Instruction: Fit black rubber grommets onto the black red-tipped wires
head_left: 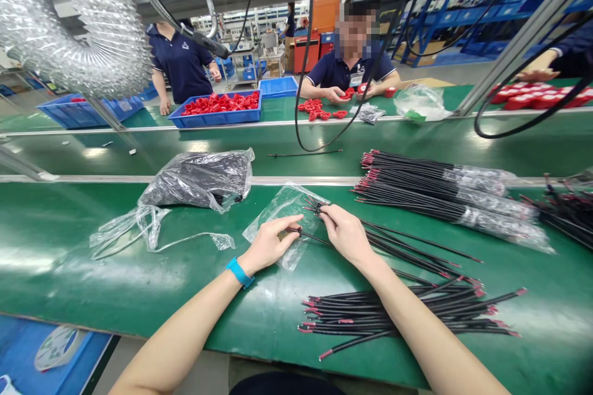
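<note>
My right hand is closed around several black cables, near their red-tipped ends. Those cables trail off to the right across the green bench. Just left of it, my left hand pinches the end of a single black cable, which runs under my right hand. A clear plastic bag lies flat beneath both hands. Nearer my body, partly behind my right forearm, is a loose pile of black cables with red ends.
Bagged cable bundles lie at the right. A plastic bag of black parts sits at the left beside plastic scraps. Beyond are a blue bin of red parts and a co-worker. Black cords hang down ahead.
</note>
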Tool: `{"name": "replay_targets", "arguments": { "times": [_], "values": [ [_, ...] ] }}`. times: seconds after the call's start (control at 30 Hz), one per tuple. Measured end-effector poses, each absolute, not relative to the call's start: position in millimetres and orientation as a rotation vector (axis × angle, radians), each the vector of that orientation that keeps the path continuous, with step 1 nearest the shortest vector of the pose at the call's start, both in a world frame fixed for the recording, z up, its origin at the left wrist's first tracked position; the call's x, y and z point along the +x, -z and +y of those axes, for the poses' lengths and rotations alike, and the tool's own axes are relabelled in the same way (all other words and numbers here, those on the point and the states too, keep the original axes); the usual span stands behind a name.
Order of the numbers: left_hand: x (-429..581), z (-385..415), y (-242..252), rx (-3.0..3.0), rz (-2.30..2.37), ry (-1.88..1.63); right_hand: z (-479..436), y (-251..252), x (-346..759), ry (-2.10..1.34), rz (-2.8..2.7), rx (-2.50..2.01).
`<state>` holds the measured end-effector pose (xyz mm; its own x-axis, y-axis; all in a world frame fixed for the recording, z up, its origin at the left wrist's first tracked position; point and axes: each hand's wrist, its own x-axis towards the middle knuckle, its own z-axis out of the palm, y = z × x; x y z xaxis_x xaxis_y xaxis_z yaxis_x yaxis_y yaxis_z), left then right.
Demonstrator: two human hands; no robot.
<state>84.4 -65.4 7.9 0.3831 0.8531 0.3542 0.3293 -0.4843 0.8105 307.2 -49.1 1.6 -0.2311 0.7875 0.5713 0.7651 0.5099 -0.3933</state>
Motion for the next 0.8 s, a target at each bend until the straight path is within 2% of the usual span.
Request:
{"name": "replay_targets", "arguments": {
  "times": [0.3,0.5,0.7,0.8],
  "values": [
    [83.1,-64.7,-4.9,1.998,1.001,-1.041,-50.0,2.4,306.7,-0.064,-2.026,-1.282],
    [83.6,-64.5,-5.5,2.008,1.010,-1.040,-59.6,-9.5,308.2,0.118,-2.090,-1.337],
    [85.0,-65.0,-6.6,2.043,1.023,-1.049,-70.4,-11.2,299.7,0.065,-2.429,-1.146],
    [78.8,-61.0,-11.8,2.127,1.076,-1.119,-62.5,-9.5,308.8,0.181,-2.318,-1.261]
  ]
}}
